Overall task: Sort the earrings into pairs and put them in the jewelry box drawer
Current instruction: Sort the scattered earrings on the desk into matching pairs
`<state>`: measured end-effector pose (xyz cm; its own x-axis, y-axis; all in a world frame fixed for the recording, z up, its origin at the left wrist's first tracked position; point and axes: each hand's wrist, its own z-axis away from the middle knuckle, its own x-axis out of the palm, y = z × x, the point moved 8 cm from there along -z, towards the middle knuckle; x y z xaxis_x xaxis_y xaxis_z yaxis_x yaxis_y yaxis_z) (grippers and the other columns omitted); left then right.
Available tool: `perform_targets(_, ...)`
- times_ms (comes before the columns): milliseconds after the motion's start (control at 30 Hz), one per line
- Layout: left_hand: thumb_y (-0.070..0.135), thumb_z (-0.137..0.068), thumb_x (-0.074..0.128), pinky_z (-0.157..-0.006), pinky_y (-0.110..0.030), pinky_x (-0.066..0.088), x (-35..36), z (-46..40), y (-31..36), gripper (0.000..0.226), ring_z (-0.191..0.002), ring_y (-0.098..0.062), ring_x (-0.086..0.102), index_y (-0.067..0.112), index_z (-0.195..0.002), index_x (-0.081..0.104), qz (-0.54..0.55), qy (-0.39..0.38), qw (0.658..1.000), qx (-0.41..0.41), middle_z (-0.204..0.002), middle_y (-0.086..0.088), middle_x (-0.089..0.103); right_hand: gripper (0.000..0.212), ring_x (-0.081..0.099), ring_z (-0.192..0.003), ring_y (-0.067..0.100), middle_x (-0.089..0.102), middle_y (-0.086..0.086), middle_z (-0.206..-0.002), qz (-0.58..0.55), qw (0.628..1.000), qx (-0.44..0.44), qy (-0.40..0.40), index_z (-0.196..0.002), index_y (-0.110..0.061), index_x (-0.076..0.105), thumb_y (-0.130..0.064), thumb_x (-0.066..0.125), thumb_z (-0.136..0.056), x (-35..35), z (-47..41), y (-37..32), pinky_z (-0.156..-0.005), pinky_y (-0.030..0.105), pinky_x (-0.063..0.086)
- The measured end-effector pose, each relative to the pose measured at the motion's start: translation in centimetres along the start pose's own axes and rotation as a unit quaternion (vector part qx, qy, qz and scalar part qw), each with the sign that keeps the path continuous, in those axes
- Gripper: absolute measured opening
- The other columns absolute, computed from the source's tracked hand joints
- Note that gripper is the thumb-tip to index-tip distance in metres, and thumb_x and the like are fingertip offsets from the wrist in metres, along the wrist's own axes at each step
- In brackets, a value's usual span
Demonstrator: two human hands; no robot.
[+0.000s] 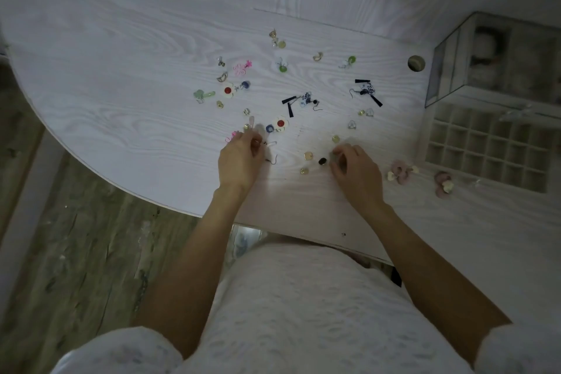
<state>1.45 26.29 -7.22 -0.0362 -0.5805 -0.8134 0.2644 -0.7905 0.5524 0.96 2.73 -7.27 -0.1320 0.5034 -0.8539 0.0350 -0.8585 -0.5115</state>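
Observation:
Several earrings lie scattered on the white table [121,76]. My left hand [239,158] pinches a small pale pink earring [268,144] near the front middle. My right hand [355,170] curls its fingers round a small greyish earring [335,158], beside a black bead earring [322,161] and a square gold one [308,156]. Two red-centred flower earrings [280,124] [227,90] lie apart. Two blue-and-white tasselled earrings [305,99] [367,89] lie further back. The jewelry box [449,91] stands at the right with its gridded drawer [485,149] pulled out.
Two pink fuzzy hoop earrings [399,171] [442,184] lie by the drawer's near corner. Green earrings [282,68] [350,60] and a pink flower pair [241,67] lie further back. A round cable hole [416,63] is left of the box. The table's curved edge drops to wooden floor at left.

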Motion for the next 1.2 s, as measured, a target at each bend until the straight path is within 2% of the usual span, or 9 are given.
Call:
perform_targets(167,0.021,-0.09,0.057,-0.067,-0.022,0.043,-2.3,-2.2,1.3,0.014,-0.073,-0.01,0.056,0.014,-0.099,0.065,0.076,0.048,0.995,0.03,-0.089,-0.003,0.066,0.018,0.056,-0.067,0.022,0.059,0.01,-0.09,0.008,1.0,0.0,0.01,-0.103,-0.008,0.058,-0.012,0.058,-0.086,-0.3,-0.7,0.0,-0.054,0.029,0.043)
perform_targets(267,0.016,-0.089,0.055,-0.076,-0.026,0.045,-4.3,-4.6,0.5,0.018,-0.089,-0.017,0.059,0.013,-0.105,0.063,0.104,0.112,0.988,0.022,-0.098,-0.006,0.066,0.015,0.055,-0.063,0.024,0.058,0.01,-0.088,0.009,1.0,-0.011,0.011,-0.101,-0.008,0.059,-0.01,0.058,-0.086,-0.2,-1.2,-0.4,-0.051,0.032,0.045)
perform_targets(333,0.011,-0.086,0.055,-0.084,-0.022,0.036,-5.4,-6.3,-1.9,0.026,-0.103,-0.024,0.053,0.012,-0.112,0.06,0.065,0.149,0.987,-0.015,-0.11,-0.009,0.062,0.014,0.056,-0.065,0.025,0.058,0.01,-0.09,0.005,1.0,-0.006,0.003,-0.101,-0.009,0.059,-0.01,0.057,-0.087,0.1,-1.6,-0.7,-0.053,0.034,0.047)
perform_targets(400,0.007,-0.082,0.055,-0.093,-0.028,0.032,-5.8,-7.8,-4.6,0.038,-0.112,-0.03,0.047,0.012,-0.12,0.056,0.014,0.162,0.984,-0.075,-0.12,-0.014,0.057,0.014,0.057,-0.066,0.026,0.058,0.012,-0.092,0.011,1.0,-0.006,0.0,-0.101,-0.009,0.058,-0.011,0.057,-0.088,0.3,-1.9,-1.0,-0.054,0.036,0.049)
perform_targets(500,0.009,-0.082,0.052,-0.095,-0.03,0.027,-5.3,-9.3,-6.8,0.04,-0.117,-0.03,0.044,0.015,-0.122,0.055,-0.039,0.125,0.986,-0.101,-0.124,-0.013,0.055,0.014,0.057,-0.067,0.026,0.058,0.012,-0.092,0.009,1.0,-0.008,-0.006,-0.101,-0.009,0.058,-0.011,0.058,-0.087,0.5,-2.1,-1.1,-0.056,0.038,0.051)
perform_targets(700,0.018,-0.09,0.053,-0.08,-0.031,0.039,-6.0,-8.4,-7.6,0.017,-0.1,-0.029,0.048,0.011,-0.102,0.063,-0.001,0.123,0.988,-0.089,-0.107,-0.013,0.057,0.016,0.058,-0.069,0.025,0.058,0.011,-0.092,0.009,1.0,-0.012,-0.014,-0.103,-0.01,0.058,-0.01,0.059,-0.087,0.4,-2.1,-1.1,-0.056,0.038,0.051)
perform_targets(933,0.023,-0.089,0.057,-0.079,-0.031,0.042,-5.9,0.0,-10.3,0.017,-0.091,-0.028,0.056,0.013,-0.101,0.062,-0.001,0.101,0.988,-0.112,-0.098,-0.012,0.061,0.017,0.056,-0.076,0.024,0.058,0.01,-0.092,0.035,0.999,0.012,-0.004,-0.103,-0.01,0.059,-0.012,0.057,-0.087,0.1,0.3,-0.4,-0.058,0.031,0.044)
perform_targets(1067,0.024,-0.083,0.065,-0.074,-0.028,0.042,-2.9,6.6,-8.2,0.016,-0.085,-0.025,0.06,0.013,-0.095,0.064,0.036,0.067,0.991,-0.11,-0.09,-0.009,0.063,0.012,0.054,-0.072,0.026,0.055,0.013,-0.092,0.012,1.0,-0.019,-0.011,-0.095,-0.006,0.058,-0.005,0.06,-0.083,0.1,2.6,-0.2,-0.058,0.031,0.045)
perform_targets(1200,0.025,-0.08,0.068,-0.068,-0.032,0.047,1.3,10.1,-2.8,0.015,-0.077,-0.022,0.059,0.013,-0.087,0.064,0.059,-0.001,0.997,-0.045,-0.082,-0.006,0.065,0.013,0.053,-0.071,0.026,0.055,0.013,-0.093,-0.005,0.999,-0.028,-0.028,-0.092,-0.005,0.057,-0.003,0.061,-0.079,0.3,5.7,0.4,-0.057,0.031,0.042)
